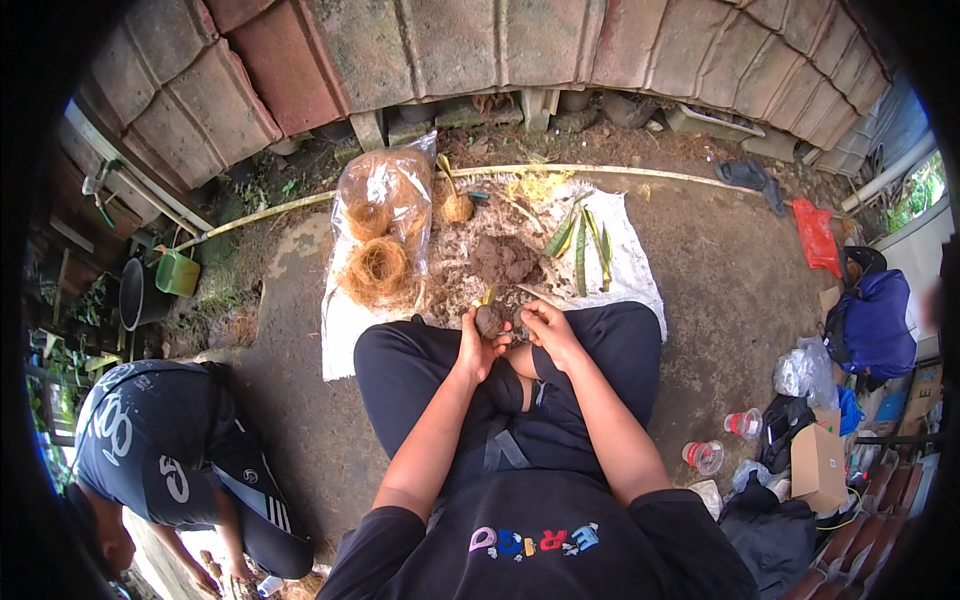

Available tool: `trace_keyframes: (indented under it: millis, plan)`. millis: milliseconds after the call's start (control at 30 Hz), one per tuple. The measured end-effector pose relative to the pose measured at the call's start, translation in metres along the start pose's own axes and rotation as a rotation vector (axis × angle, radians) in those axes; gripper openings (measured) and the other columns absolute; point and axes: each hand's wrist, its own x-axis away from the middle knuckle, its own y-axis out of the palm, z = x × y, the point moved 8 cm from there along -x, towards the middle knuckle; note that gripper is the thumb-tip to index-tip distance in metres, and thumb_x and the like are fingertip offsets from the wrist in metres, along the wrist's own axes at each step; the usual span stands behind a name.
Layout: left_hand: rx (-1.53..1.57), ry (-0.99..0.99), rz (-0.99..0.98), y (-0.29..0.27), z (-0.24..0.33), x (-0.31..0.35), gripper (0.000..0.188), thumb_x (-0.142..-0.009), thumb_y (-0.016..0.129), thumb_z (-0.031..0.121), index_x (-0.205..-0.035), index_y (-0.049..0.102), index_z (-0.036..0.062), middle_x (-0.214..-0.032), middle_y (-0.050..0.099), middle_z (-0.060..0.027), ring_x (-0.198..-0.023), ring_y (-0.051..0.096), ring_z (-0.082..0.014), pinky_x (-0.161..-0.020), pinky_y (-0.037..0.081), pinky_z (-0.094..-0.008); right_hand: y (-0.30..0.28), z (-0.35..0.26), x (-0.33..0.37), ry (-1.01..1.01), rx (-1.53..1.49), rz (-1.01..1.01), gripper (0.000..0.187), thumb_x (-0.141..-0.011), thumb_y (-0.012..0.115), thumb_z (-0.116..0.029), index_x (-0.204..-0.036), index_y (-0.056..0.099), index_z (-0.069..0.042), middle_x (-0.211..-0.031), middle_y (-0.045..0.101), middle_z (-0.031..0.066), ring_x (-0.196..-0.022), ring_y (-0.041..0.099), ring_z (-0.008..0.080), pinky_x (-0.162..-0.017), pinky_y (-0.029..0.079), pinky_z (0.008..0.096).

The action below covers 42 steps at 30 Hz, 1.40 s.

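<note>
My left hand (474,348) cups a dark ball of soil (489,320) in front of my crossed legs. A short yellow-green leaf (489,296) sticks up out of the ball. Close to its right side is my right hand (550,328), fingers pinched together; what they hold, if anything, is too small to make out. Beyond my hands a heap of dark soil (503,260) lies on a white sheet (630,240) strewn with crumbs of earth. Several long green leaves with yellow edges (581,255) lie right of the heap.
Left on the sheet are a clear bag (385,170) of brown fibre and a fibre nest (375,268). A fibre-wrapped ball with a leaf (457,207) stands beside the bag. Another person (170,440) bends over at lower left. Plastic cups (705,457) and a cardboard box (818,467) are at right.
</note>
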Motion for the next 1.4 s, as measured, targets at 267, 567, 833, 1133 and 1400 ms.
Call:
trace_keyframes:
  millis: [267,567,833,1133,1400]
  plan:
    - [-0.259,0.154,0.019,0.015,0.009,0.005,0.057,-0.100,0.032,0.061,-0.107,0.055,0.0091,-0.084,0.065,-0.0035,-0.063,0.062,-0.0136,-0.053,0.045,-0.0252,0.037,-0.031,0.003,-0.152,0.178,-0.184,0.013,-0.094,0.064,-0.010,-0.102,0.056,-0.003,-0.083,0.058,-0.0005,-0.068,0.052,0.0056,-0.059,0.043,0.0229]
    - [-0.213,0.141,-0.007,0.012,0.002,-0.006,0.058,-0.100,0.030,0.064,-0.114,0.050,0.0109,-0.093,0.064,-0.0049,-0.071,0.065,-0.0150,-0.059,0.048,-0.0266,0.023,-0.001,-0.001,-0.169,0.169,-0.110,0.022,-0.094,0.066,-0.019,-0.097,0.052,-0.004,-0.077,0.062,0.0062,-0.064,0.060,0.0092,-0.058,0.047,0.0261]
    - [-0.578,0.144,-0.090,0.010,-0.016,-0.012,0.077,-0.095,0.026,0.073,-0.142,0.026,0.0121,-0.128,0.051,-0.0100,-0.107,0.061,-0.0205,-0.083,0.050,-0.0351,-0.009,0.020,-0.008,0.131,0.242,-0.123,0.046,-0.091,0.068,-0.043,-0.110,0.047,-0.007,-0.073,0.057,0.0037,-0.048,0.045,0.0069,-0.040,0.032,0.0228]
    - [-0.690,-0.065,-0.147,0.004,-0.030,-0.020,0.084,-0.092,0.020,0.077,-0.141,0.034,0.0106,-0.116,0.062,-0.0114,-0.100,0.060,-0.0198,-0.090,0.047,-0.0369,-0.008,0.018,-0.016,0.086,0.153,-0.089,0.046,-0.093,0.066,-0.040,-0.117,0.048,-0.006,-0.074,0.054,0.0025,-0.051,0.047,0.0073,-0.043,0.035,0.0227]
    - [-0.652,-0.007,-0.062,0.014,-0.009,-0.010,0.062,-0.099,0.041,0.060,-0.139,0.035,0.0127,-0.106,0.063,-0.0109,-0.077,0.062,-0.0151,-0.070,0.050,-0.0282,-0.008,0.012,-0.018,-0.033,0.155,-0.132,0.037,-0.096,0.065,-0.028,-0.125,0.057,-0.005,-0.079,0.057,0.0012,-0.054,0.044,0.0029,-0.045,0.033,0.0208]
